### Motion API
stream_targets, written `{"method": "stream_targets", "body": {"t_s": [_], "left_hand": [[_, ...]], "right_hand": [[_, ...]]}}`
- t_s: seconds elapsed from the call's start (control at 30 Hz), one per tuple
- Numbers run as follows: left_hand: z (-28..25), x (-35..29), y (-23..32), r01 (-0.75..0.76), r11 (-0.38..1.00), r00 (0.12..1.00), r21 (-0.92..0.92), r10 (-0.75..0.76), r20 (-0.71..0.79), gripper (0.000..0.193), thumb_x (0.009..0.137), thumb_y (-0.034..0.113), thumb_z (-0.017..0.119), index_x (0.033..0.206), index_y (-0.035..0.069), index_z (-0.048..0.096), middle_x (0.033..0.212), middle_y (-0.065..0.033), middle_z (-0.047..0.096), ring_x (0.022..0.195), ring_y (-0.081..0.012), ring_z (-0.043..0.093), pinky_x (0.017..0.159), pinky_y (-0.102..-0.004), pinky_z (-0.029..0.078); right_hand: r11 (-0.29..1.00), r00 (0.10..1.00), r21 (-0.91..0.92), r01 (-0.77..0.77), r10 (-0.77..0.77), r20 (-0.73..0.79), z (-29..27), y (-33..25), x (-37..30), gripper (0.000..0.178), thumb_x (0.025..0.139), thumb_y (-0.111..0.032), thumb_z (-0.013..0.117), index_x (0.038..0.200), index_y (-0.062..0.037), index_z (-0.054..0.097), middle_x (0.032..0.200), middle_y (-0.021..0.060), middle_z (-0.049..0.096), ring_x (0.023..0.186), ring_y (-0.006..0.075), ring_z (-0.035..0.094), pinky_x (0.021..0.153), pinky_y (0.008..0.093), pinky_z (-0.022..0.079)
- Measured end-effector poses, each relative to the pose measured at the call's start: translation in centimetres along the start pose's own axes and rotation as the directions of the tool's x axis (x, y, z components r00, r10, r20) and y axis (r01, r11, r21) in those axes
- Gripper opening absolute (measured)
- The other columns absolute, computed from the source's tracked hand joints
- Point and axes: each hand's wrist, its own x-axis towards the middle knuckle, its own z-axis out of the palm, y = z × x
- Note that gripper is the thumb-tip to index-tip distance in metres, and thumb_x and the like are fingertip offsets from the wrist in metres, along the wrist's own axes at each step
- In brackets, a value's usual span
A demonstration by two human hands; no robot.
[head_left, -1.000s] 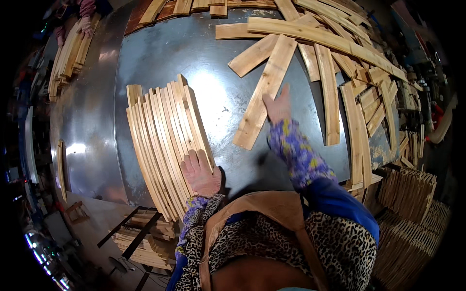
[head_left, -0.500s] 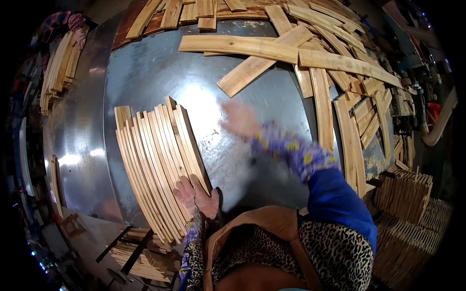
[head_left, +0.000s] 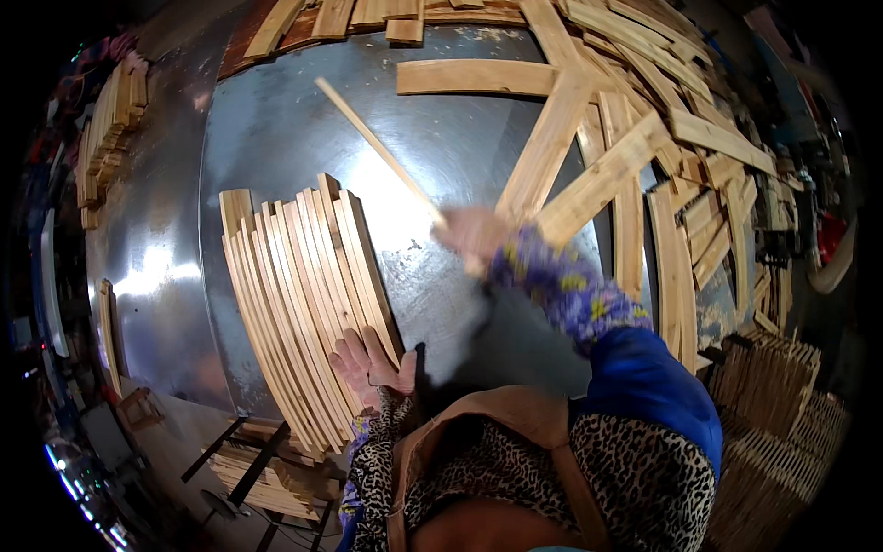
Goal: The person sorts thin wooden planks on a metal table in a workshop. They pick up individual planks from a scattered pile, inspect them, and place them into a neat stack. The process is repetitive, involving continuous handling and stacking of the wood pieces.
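Note:
My left hand, in a pale pinkish glove, lies with fingers spread on the near right part of a row of wooden slats. The slats stand on edge, side by side, on the metal tabletop. To the right of the row, my right hand is smeared by motion. It is closed around the near end of a single wooden slat, seen edge-on and slanting away to the far left. Just beyond this hand, two loose slats lean toward each other on the table.
A jumbled heap of loose slats covers the far right of the table. More boards lie along the far edge. Stacked slats stand at the far left, lower right and below the table.
My right hand, with no slat visible in it before, now grips one slat. Slats at the edge of the heap have shifted. My left hand stays on the row.

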Motion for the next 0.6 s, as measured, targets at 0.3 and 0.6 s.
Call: {"method": "stream_targets", "body": {"t_s": [0.3,0.6], "left_hand": [[0.0,-0.8,0.4,0.056,0.998,0.998,0.025,-0.055,-0.013,0.101,0.082,0.064,0.075,0.150,-0.008,0.052,0.154,-0.0335,0.046,0.147,-0.0528,0.038,0.126,-0.0691,0.020],[1.2,-1.2,0.1,-0.003,0.999,0.994,0.037,0.007,-0.110,0.106,0.086,0.076,0.069,0.155,-0.004,0.054,0.161,-0.0323,0.045,0.151,-0.0514,0.038,0.127,-0.0700,0.020]], "right_hand": [[0.930,0.777,-0.196,-0.312,0.131,-0.616,0.2,1.6,-6.8,0.074,0.085,-0.046,0.084,0.144,-0.0096,0.058,0.136,0.0185,0.068,0.129,0.0376,0.065,0.113,0.0533,0.051],[0.937,0.684,0.334,-0.098,0.308,-0.662,8.4,4.0,-3.3,0.070,0.092,-0.027,0.081,0.151,-0.0052,0.051,0.117,0.0268,0.071,0.110,0.0458,0.072,0.100,0.0495,0.062]]}}
